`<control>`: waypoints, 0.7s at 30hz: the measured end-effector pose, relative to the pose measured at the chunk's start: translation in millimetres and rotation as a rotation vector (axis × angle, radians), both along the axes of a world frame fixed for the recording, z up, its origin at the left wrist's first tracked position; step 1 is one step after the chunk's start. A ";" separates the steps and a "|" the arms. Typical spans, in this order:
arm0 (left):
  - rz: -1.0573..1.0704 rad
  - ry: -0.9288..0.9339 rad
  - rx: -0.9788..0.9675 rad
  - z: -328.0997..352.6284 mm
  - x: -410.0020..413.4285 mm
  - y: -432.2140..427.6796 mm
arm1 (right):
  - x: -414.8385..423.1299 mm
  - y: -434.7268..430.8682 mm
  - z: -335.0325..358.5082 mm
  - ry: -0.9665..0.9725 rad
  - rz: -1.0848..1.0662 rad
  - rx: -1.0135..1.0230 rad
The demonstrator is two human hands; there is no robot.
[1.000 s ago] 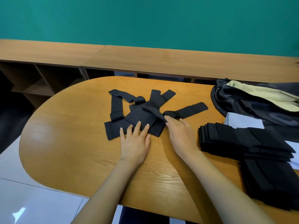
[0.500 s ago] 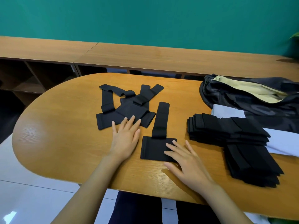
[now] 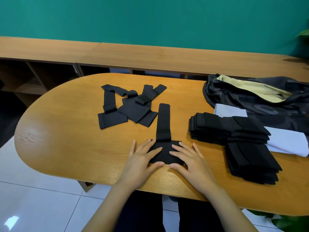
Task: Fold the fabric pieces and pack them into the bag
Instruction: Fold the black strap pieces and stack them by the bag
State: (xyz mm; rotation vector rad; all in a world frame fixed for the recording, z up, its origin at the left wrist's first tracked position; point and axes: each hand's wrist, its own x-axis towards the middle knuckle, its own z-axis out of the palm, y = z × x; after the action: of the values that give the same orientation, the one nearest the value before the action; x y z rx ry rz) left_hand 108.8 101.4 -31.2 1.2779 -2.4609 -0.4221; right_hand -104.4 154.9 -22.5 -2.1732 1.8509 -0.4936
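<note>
The left hand [image 3: 142, 158] has left the loose pile [image 3: 127, 109], where it lay half a second ago, and now lies flat beside the right hand [image 3: 189, 160]. Both hands, fingers straight and spread, press on the square panel of a single black fabric piece [image 3: 164, 152] at the near edge of the wooden table [image 3: 66, 134]; neither grips it. The piece's strap runs straight toward the far side. A stack of folded pieces [image 3: 234, 131] sits to the right, partly on what may be white cloth [image 3: 230, 111]. The dark bag [image 3: 260, 104] lies open at the far right.
</note>
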 end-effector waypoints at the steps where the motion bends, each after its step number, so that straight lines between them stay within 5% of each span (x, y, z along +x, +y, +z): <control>1: -0.002 0.015 0.001 0.6 0.1 -0.3 | 0.0 -0.5 0.2 -0.013 -0.002 0.002; 21: 0.009 0.234 -0.009 -3.9 4.6 0.1 | -1.0 -0.2 -7.3 -0.145 -0.079 -0.137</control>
State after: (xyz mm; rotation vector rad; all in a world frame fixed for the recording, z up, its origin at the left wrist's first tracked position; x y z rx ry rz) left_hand 113.4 101.5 -35.1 1.1639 -2.2583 -0.5261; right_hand -105.4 154.7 -29.8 -2.0919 1.8795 -0.7944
